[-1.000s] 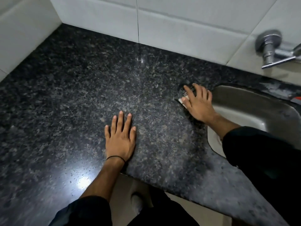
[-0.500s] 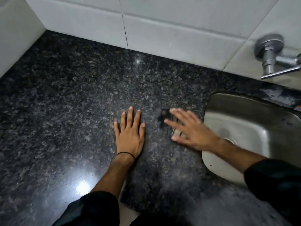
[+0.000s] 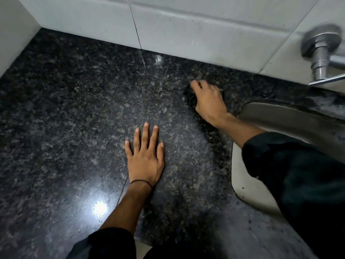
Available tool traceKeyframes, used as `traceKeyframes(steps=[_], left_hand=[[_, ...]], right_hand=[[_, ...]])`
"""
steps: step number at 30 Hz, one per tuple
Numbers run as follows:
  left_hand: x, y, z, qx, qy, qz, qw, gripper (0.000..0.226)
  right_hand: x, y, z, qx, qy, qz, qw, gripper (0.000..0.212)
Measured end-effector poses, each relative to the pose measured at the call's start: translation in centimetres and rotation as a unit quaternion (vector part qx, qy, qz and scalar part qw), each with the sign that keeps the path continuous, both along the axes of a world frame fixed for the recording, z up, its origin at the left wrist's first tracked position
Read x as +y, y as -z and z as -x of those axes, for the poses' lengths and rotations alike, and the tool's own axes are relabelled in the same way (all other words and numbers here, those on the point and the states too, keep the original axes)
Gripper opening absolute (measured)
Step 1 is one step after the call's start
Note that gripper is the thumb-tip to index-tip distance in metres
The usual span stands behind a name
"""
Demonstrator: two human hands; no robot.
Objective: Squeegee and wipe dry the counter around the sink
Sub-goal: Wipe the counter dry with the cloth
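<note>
The dark speckled granite counter [image 3: 74, 109] fills the view, with the steel sink [image 3: 280, 116] set into it at the right. My right hand [image 3: 209, 101] is on the counter just left of the sink's far corner, fingers curled over a small dark wiping pad [image 3: 189, 99]. Only the pad's edges show around the hand, and the frame is blurred there. Nearer to me, my left hand [image 3: 145, 157] lies flat on the counter with its fingers spread and holds nothing.
A white tiled wall [image 3: 186, 25] runs along the back of the counter and meets a side wall at the far left. A chrome tap [image 3: 321, 51] sticks out of the wall above the sink. My dark sleeve covers part of the sink.
My right hand has swept the pad from beside the sink toward my left hand and then away to the back of the counter. My left hand stayed flat in place.
</note>
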State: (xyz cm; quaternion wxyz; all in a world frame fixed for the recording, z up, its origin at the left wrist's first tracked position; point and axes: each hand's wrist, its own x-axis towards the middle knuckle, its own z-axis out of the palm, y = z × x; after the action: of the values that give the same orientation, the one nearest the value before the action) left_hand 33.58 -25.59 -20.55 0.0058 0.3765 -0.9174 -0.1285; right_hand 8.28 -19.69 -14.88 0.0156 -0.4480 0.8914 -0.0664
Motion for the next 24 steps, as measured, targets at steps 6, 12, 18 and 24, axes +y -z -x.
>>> traceKeyframes(steps=[6, 12, 18, 24], left_hand=[[0.1, -0.4, 0.0, 0.003, 0.001, -0.014, 1.0, 0.055], [0.1, -0.5, 0.0, 0.005, -0.001, -0.019, 1.0, 0.055], [0.2, -0.5, 0.0, 0.009, -0.002, -0.015, 1.0, 0.055], [0.1, -0.2, -0.1, 0.016, -0.001, -0.008, 1.0, 0.055]], right_hand=[[3.3, -3.8, -0.2, -0.498, -0.03, 0.136, 0.856, 0.02], [4.8, -2.7, 1.8, -0.284, 0.101, 0.186, 0.935, 0.037], [3.9, 3.0, -6.4, -0.052, 0.048, -0.021, 0.997, 0.059], [7.1, 3.2, -11.1, -0.025, -0.187, -0.053, 0.981, 0.057]])
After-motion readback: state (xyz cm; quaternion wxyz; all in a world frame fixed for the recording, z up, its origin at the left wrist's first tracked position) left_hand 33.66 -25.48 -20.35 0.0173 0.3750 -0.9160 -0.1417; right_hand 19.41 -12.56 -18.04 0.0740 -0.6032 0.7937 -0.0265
